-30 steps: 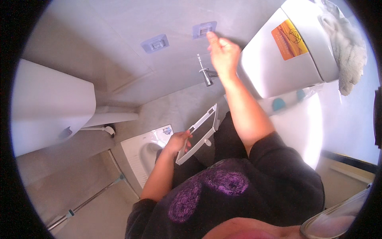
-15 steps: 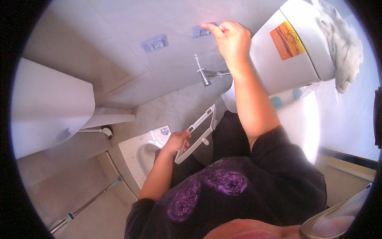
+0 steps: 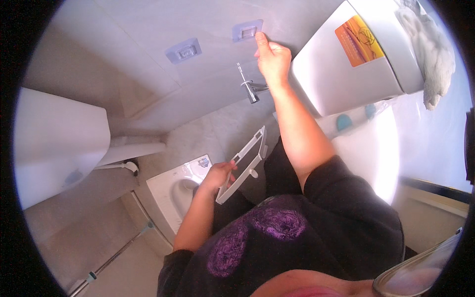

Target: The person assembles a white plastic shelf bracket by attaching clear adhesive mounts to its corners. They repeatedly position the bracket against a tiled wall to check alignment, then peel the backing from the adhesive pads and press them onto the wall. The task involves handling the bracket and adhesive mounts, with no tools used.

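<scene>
My left hand [image 3: 220, 175] is closed round one side of a white plastic rack frame [image 3: 249, 173], a long open rectangle with a small round knob, held tilted over my lap. My right hand [image 3: 275, 60] reaches up to the wall with its fingers curled in and the thumb stretched out. Its thumb tip is at the lower right edge of a clear adhesive wall mount [image 3: 247, 31]; whether it presses there I cannot tell. A second adhesive mount [image 3: 183, 51] is stuck on the wall to the left, apart from both hands.
A metal valve [image 3: 251, 93] juts from the wall below my right hand. Right of my forearm stands a white toilet tank [image 3: 341, 81] with a grey cloth [image 3: 429, 54] over it. A squat toilet [image 3: 163, 187] lies in the floor; a white basin [image 3: 59, 143] stands left, above a metal pole [image 3: 116, 255].
My right hand has gone down and left, its thumb shifting from the right mount's face to its lower right edge. The left hand keeps the frame nearly still. The view has shifted slightly.
</scene>
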`<act>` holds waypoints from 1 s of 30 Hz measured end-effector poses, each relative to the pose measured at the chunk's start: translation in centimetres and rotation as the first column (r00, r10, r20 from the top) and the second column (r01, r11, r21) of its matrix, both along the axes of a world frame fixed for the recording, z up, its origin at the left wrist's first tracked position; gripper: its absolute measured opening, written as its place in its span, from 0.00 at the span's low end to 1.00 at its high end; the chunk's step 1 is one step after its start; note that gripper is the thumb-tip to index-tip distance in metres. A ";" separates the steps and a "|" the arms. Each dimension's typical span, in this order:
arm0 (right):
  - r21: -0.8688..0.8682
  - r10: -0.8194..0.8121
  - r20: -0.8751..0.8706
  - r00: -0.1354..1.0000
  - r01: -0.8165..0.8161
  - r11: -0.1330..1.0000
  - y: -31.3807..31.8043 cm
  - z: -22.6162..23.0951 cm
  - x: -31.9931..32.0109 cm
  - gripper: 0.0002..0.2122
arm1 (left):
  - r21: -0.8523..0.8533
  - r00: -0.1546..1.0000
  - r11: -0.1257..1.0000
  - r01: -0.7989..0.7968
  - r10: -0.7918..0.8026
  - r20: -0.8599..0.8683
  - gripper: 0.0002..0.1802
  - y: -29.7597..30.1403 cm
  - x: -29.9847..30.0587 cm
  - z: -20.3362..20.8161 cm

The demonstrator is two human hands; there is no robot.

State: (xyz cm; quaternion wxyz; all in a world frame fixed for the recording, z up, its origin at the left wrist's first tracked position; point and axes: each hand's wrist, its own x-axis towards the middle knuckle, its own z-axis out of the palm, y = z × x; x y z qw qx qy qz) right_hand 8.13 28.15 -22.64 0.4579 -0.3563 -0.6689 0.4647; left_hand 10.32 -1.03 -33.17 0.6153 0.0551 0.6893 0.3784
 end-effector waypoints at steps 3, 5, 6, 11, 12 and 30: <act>-0.030 0.009 -0.044 0.999 -0.011 0.999 -0.7 -0.7 -0.6 0.26 | 0.004 1.000 1.000 0.008 -0.008 -0.005 0.21 0.0 0.0 0.2; -0.066 0.022 -0.107 0.994 -0.030 0.997 -1.1 0.2 -0.9 0.27 | 0.005 1.000 1.000 0.013 -0.014 0.013 0.20 0.0 0.1 0.0; -0.058 0.026 -0.144 0.989 -0.035 0.998 -1.1 0.0 -1.2 0.27 | 0.004 1.000 1.000 0.008 -0.008 0.016 0.20 0.0 0.1 0.0; -0.111 0.029 -0.099 0.995 -0.041 0.993 -1.2 -2.2 -2.1 0.26 | 0.016 1.000 1.000 -0.009 0.009 0.029 0.20 -0.1 0.2 0.0; -0.105 0.034 -0.114 0.993 -0.046 0.993 -1.3 -2.2 -2.2 0.26 | 0.011 1.000 1.000 -0.005 0.004 0.027 0.20 0.0 0.2 0.1; -0.354 0.156 -0.297 0.942 -0.260 0.898 -1.4 0.2 -0.6 0.20 | -0.016 0.998 0.997 0.070 -0.070 0.010 0.25 0.0 0.1 -0.1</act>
